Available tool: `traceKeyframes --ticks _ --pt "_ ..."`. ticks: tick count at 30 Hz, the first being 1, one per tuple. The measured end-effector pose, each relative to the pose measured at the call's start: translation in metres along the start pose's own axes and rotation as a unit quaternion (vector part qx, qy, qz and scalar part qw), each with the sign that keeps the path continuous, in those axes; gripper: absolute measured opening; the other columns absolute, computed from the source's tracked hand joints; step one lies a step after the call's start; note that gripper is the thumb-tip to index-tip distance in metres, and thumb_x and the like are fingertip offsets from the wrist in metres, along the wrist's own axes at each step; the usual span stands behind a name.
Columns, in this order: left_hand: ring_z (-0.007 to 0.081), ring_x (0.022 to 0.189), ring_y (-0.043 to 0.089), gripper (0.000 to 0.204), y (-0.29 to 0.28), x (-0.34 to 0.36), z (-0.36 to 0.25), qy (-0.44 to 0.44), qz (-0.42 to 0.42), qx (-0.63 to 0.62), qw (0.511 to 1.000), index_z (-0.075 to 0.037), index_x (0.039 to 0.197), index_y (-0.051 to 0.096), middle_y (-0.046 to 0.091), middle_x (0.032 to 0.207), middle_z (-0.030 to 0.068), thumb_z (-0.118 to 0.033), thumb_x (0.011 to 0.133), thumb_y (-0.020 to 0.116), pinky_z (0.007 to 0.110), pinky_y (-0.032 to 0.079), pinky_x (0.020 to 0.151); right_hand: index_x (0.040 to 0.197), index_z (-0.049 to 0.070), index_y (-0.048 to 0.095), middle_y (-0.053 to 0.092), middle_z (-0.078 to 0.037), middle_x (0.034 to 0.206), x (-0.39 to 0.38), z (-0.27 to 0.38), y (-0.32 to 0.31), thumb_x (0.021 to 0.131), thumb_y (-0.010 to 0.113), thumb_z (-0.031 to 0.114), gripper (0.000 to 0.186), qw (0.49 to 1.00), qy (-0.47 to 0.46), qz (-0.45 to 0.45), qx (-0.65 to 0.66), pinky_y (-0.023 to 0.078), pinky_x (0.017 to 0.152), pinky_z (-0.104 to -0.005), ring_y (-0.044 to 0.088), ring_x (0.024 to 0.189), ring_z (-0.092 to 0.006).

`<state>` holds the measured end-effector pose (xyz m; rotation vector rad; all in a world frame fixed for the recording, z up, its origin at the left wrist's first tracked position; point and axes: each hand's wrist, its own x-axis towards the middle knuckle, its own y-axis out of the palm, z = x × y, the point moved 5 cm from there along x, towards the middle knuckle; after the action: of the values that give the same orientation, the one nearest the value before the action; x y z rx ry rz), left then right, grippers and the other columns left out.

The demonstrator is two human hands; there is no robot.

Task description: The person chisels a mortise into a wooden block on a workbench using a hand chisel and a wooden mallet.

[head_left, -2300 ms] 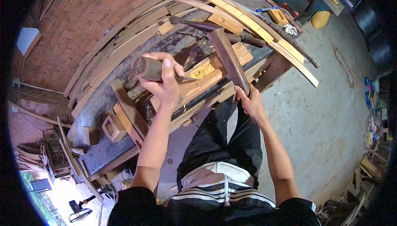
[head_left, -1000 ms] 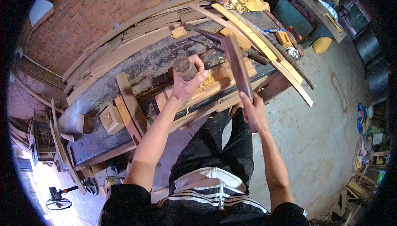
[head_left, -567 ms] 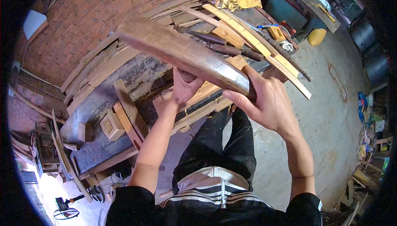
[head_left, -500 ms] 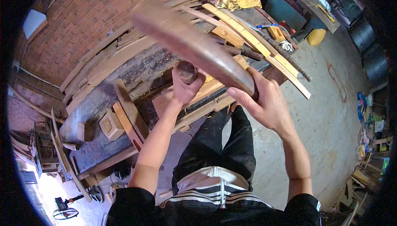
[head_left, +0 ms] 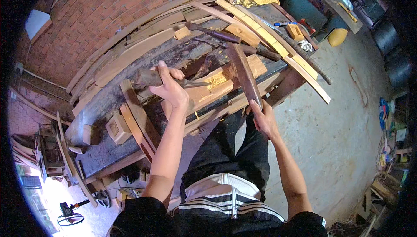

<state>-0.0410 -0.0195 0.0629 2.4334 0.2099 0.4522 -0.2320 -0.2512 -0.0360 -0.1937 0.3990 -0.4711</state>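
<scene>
My left hand (head_left: 170, 88) is closed round a chisel (head_left: 148, 77), its thumb pointing up along the thick wooden handle. The handle leans far to the left, and the thin metal blade slants down toward a light wooden block (head_left: 197, 94). Its tip lies at a rough cut full of pale wood chips (head_left: 218, 80); whether it touches the bottom is hidden. In my right hand (head_left: 264, 119) is a flat, dark wooden mallet (head_left: 244, 70), gripped at its near end. The mallet's far end reaches over the right part of the block, apart from the chisel.
The block lies on a dark workbench (head_left: 97, 152). Other chisels (head_left: 217, 34) lie behind it, and long yellowish strips (head_left: 269, 39) extend past the bench's right end. Left are a hollowed wooden piece (head_left: 118, 129) and crossed boards (head_left: 139, 113). A brick wall (head_left: 104, 24) stands behind.
The mallet has come down from its raised place across the view, toward the block's right side. My left hand has tipped the chisel handle over to the left, baring the cut and chips.
</scene>
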Motion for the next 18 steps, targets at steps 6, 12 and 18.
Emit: traceKeyframes --ticks 6,12,18 --pt "0.0156 0.063 0.052 0.024 0.023 -0.003 -0.002 0.025 0.079 -0.032 0.996 -0.009 0.109 0.044 0.052 0.072 0.0059 -0.026 0.100 0.057 0.037 0.050 0.054 0.098 -0.002 0.052 0.048 -0.002 0.053 0.004 -0.008 -0.001 0.096 0.058 0.047 0.049 1.000 0.007 0.009 0.004 0.036 0.036 -0.0284 0.045 0.038 -0.0116" --pt "0.0120 0.058 0.053 0.019 0.048 -0.015 0.001 0.040 0.124 -0.010 0.991 -0.005 0.097 0.047 0.053 0.070 0.0050 -0.019 0.099 0.059 0.030 0.050 0.052 0.098 -0.002 0.050 0.048 -0.002 0.053 0.006 -0.013 0.003 0.097 0.057 0.046 0.049 1.000 -0.009 0.006 0.022 0.035 0.035 -0.0284 0.046 0.038 -0.0115" --pt "0.0160 0.060 0.054 0.022 0.054 -0.018 0.005 0.053 0.209 0.075 0.974 -0.005 0.106 0.045 0.055 0.073 0.0067 -0.020 0.099 0.059 0.032 0.049 0.053 0.097 0.000 0.050 0.047 -0.002 0.052 0.005 -0.010 0.004 0.097 0.056 0.046 0.046 1.000 0.003 0.007 0.007 0.036 0.036 -0.0293 0.046 0.038 -0.0123"
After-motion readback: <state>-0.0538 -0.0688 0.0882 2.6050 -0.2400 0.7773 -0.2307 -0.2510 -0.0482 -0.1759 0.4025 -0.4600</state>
